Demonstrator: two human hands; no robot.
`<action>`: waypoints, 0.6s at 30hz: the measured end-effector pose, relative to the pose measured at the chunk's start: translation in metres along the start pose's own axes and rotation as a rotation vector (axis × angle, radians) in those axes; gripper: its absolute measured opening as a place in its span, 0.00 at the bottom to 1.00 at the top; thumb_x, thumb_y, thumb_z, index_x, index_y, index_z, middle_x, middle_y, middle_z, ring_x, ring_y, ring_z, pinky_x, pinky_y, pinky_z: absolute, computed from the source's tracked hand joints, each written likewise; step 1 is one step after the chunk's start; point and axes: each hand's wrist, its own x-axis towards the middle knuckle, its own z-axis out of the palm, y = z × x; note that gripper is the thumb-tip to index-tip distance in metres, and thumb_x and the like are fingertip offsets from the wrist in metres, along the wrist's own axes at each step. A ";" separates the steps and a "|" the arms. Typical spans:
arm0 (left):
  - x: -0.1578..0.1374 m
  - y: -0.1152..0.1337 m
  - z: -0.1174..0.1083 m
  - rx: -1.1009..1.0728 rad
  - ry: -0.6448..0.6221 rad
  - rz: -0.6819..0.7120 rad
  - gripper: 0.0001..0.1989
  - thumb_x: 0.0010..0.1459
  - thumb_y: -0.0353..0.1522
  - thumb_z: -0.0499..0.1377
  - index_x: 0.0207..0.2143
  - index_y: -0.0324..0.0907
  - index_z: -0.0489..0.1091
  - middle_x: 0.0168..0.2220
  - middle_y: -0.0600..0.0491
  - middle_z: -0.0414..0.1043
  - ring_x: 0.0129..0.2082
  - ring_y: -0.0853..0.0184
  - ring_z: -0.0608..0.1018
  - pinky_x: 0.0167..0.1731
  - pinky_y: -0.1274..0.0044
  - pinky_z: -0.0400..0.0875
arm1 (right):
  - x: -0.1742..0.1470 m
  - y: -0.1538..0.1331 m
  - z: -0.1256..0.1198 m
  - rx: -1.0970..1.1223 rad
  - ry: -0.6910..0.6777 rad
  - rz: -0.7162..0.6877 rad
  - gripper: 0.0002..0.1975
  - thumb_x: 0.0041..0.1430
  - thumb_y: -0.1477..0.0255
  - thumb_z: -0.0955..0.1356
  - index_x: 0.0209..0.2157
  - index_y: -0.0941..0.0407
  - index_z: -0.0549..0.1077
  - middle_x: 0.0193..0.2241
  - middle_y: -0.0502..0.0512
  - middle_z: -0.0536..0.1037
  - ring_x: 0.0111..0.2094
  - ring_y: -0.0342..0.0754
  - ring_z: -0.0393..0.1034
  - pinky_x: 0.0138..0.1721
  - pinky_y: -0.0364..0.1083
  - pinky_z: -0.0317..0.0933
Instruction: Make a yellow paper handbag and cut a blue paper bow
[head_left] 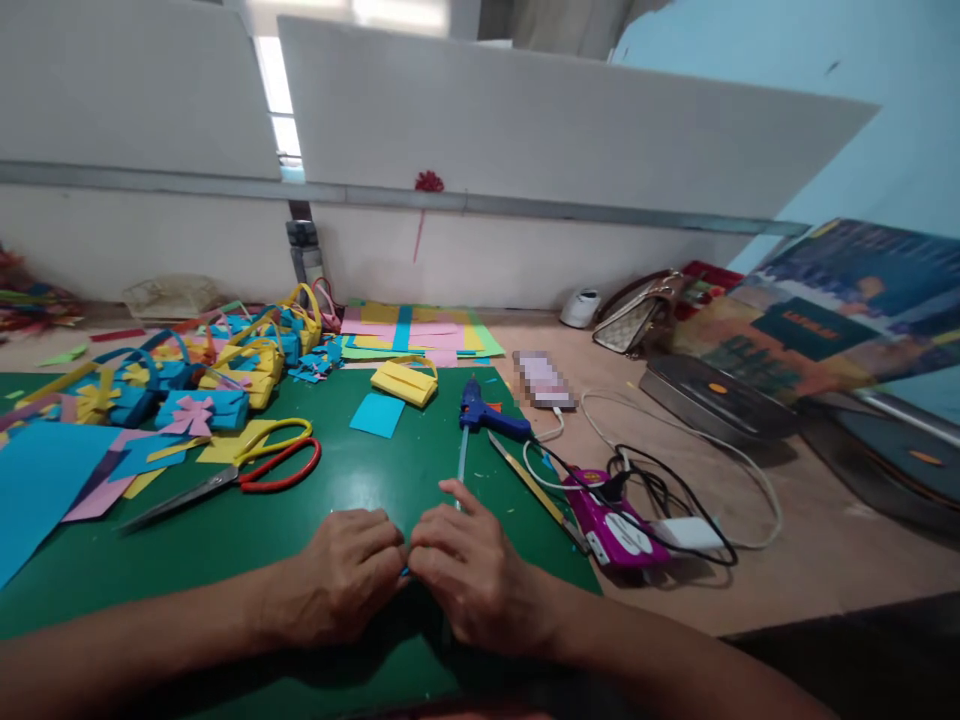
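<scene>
My left hand (341, 572) and my right hand (476, 580) meet low over the green mat (360, 480), fingers curled and pinched together. Between them shows a sliver of blue paper (406, 571); the rest is hidden by the fingers. Just beyond the right hand lies a blue glue gun (491, 415), its clear glue stick (463, 455) pointing back at me. A small yellow paper bag (405, 381) rests behind a blue paper square (378, 414). Scissors (247, 468) with one yellow and one red handle lie open to the left.
Several small paper bags (255, 365) crowd the left, beside blue sheets (56, 485). Coloured paper (405, 330) is stacked at the back. On the right are a cutter-like yellow tool (532, 485), a purple power strip (615, 525) with tangled cables, a phone (544, 380) and dark cases (720, 400).
</scene>
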 end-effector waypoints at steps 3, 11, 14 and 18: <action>-0.003 0.002 -0.003 0.063 -0.039 -0.004 0.10 0.60 0.26 0.47 0.24 0.41 0.59 0.22 0.55 0.62 0.21 0.69 0.62 0.21 0.75 0.53 | -0.003 -0.002 0.002 -0.024 -0.027 -0.012 0.08 0.53 0.81 0.60 0.29 0.57 0.67 0.26 0.51 0.74 0.31 0.45 0.68 0.56 0.56 0.48; 0.007 -0.003 -0.011 0.013 0.086 0.036 0.08 0.57 0.23 0.47 0.29 0.40 0.62 0.22 0.51 0.67 0.20 0.69 0.65 0.20 0.76 0.57 | 0.005 -0.002 -0.012 0.121 -0.036 0.174 0.07 0.55 0.82 0.62 0.30 0.55 0.66 0.28 0.50 0.75 0.31 0.42 0.70 0.56 0.56 0.45; 0.010 -0.010 -0.019 -0.042 0.179 0.001 0.07 0.57 0.24 0.48 0.33 0.39 0.65 0.24 0.50 0.70 0.21 0.70 0.67 0.22 0.77 0.60 | 0.011 0.005 -0.016 0.156 0.033 0.204 0.07 0.56 0.81 0.63 0.30 0.55 0.67 0.27 0.50 0.76 0.30 0.42 0.70 0.55 0.56 0.46; 0.015 -0.016 -0.034 -0.224 0.221 -0.400 0.13 0.60 0.27 0.47 0.24 0.39 0.64 0.19 0.55 0.65 0.19 0.73 0.65 0.22 0.80 0.60 | 0.015 0.018 -0.017 0.225 0.142 0.388 0.06 0.57 0.78 0.64 0.28 0.55 0.68 0.26 0.50 0.75 0.29 0.44 0.70 0.51 0.55 0.52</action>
